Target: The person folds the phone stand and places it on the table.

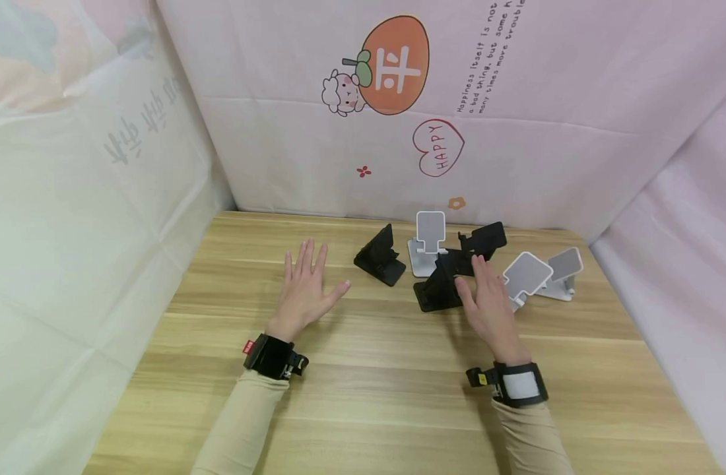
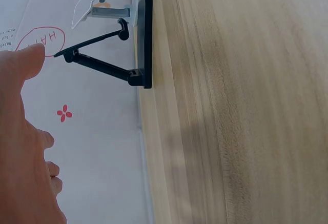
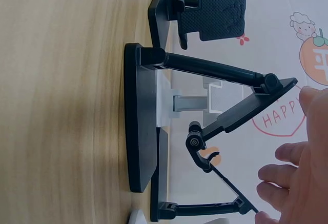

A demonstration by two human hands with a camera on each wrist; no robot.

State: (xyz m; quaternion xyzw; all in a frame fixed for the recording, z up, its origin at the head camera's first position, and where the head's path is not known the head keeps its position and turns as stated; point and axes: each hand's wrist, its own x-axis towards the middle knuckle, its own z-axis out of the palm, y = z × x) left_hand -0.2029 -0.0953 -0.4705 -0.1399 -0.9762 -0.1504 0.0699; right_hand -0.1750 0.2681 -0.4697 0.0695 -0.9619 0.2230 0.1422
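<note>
The right hand (image 1: 490, 310), fingers extended and gripping nothing, is just right of the front black stand (image 1: 439, 289), contact unclear; the left hand (image 1: 303, 293), spread and empty, is well left of it. Reaching seems underway; grasping would call for curled fingers. Behind it stands a pale stand (image 1: 431, 232).

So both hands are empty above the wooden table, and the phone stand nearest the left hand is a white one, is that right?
Not quite: the phone stand nearest the left hand is black, not white, as the head view shows. The rest holds: the left hand and the right hand are both empty above the wooden table.
</note>
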